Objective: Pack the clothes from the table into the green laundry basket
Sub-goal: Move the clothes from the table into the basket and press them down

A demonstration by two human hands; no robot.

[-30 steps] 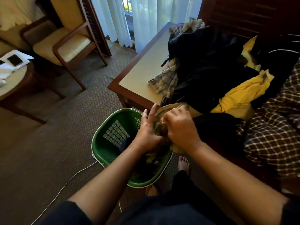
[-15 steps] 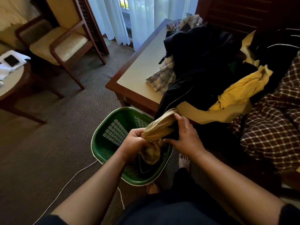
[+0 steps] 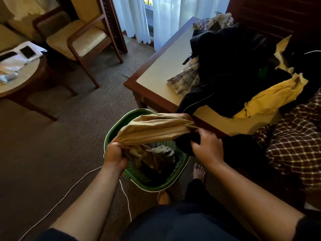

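**While both hands hold a tan cloth (image 3: 156, 127) over the basket (image 3: 111, 131), most clothes sit on the table (image 3: 156, 73)**

Surroundings:
- Basket is on the carpet at the table's near corner, between the table and the person's bare feet (image 3: 199, 171).
- Crumpled clothes in basket (image 3: 163, 152) are partly hidden by the tan cloth stretched across the top.
- On the table there is a black jacket (image 3: 225, 66) heaped over a pale plaid shirt (image 3: 185, 79). A yellow shirt (image 3: 271, 96) is beside it and a brown checked cloth (image 3: 295, 145) hangs off the right edge. The jacket's sleeve trails to the table edge, touching the tan cloth.
- A white cable (image 3: 69, 190) runs across the carpet to the basket's near-left side.
- An armchair (image 3: 81, 39) and a round side table (image 3: 20, 79) with a phone (image 3: 27, 51) stand well apart, far left. A curtain (image 3: 165, 18) hangs behind the table.

Hands:
- Left hand (image 3: 113, 153): fist clamped on the tan cloth's left end, over the basket's left rim.
- Right hand (image 3: 206, 146): fingers curled round the right end at the table edge, with dark fabric under the fingers too.
- The cloth is taut between them, above the basket and not inside it.
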